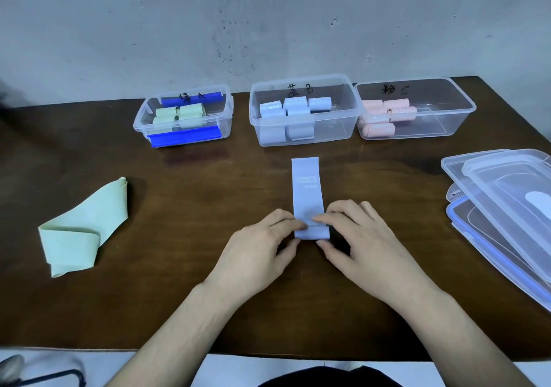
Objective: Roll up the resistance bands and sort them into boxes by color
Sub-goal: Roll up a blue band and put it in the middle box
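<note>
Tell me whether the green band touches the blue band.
Apart. The head view shows bare table between the green band and the blue band.

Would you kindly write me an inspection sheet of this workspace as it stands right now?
Surface: dark brown wooden table, bare in front.
Job's things: flat pale blue resistance band, near end rolled; folded pale green resistance band lying loose at left; clear box with blue clips holding green rolls; clear middle box holding blue rolls; clear right box holding pink rolls.
Clutter: stacked clear plastic lids at right edge.
Hands: left hand and right hand both pinch the blue band's rolled end with their fingers.
Cables: nothing seen.
Surroundings: grey speckled wall behind; pale floor below the table edge.
</note>
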A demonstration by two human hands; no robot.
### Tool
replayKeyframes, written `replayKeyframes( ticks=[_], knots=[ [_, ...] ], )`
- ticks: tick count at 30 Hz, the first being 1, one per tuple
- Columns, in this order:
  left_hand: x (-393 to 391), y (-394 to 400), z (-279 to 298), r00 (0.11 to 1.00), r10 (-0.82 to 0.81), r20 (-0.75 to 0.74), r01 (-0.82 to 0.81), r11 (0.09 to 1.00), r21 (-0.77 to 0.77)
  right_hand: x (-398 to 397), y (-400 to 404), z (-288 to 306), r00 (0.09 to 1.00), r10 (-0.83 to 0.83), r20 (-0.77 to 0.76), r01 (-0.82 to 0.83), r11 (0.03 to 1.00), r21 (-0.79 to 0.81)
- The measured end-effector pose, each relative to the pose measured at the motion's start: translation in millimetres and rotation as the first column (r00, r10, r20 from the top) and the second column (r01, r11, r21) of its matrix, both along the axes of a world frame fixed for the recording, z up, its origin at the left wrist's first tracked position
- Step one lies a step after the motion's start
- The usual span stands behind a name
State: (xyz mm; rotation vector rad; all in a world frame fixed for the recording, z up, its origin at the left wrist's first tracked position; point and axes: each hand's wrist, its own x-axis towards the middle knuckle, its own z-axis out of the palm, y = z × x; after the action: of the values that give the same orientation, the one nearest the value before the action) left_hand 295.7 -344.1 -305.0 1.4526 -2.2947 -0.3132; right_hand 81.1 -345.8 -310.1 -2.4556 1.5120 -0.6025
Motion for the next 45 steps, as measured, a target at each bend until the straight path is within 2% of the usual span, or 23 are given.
replayKeyframes(
  ticks=[12,16,26,38,42,45],
  knots=[
    [-2.5,-4.4,-0.1,0.997,0.056,-0.056,-0.055,0.998,0.005,-2.2,-10.8,1.0,0.999,0.034,0.011,-0.034,0.997,0.076],
    [-3.3,-9.9,-1.1,0.995,0.078,-0.069,-0.079,0.997,-0.003,0.1,-13.9,3.3,0.998,0.019,0.062,-0.026,0.994,0.109],
    [-2.4,22.7,5.2,1.000,0.007,-0.027,-0.006,0.998,0.063,-7.9,15.3,9.8,0.996,0.092,0.018,-0.094,0.986,0.140],
    [-7.8,26.3,5.0,0.998,0.054,-0.021,-0.051,0.993,0.107,-9.0,23.9,6.1,0.994,0.079,0.076,-0.089,0.986,0.142],
    [-6.1,27.4,3.4,0.998,0.049,-0.047,-0.046,0.997,0.066,-9.9,16.9,4.3,0.993,0.074,0.089,-0.086,0.987,0.138],
    [-2.2,28.9,4.3,0.999,0.008,-0.043,-0.006,0.999,0.032,-13.4,7.0,8.3,0.992,0.117,0.042,-0.122,0.978,0.166]
  ],
)
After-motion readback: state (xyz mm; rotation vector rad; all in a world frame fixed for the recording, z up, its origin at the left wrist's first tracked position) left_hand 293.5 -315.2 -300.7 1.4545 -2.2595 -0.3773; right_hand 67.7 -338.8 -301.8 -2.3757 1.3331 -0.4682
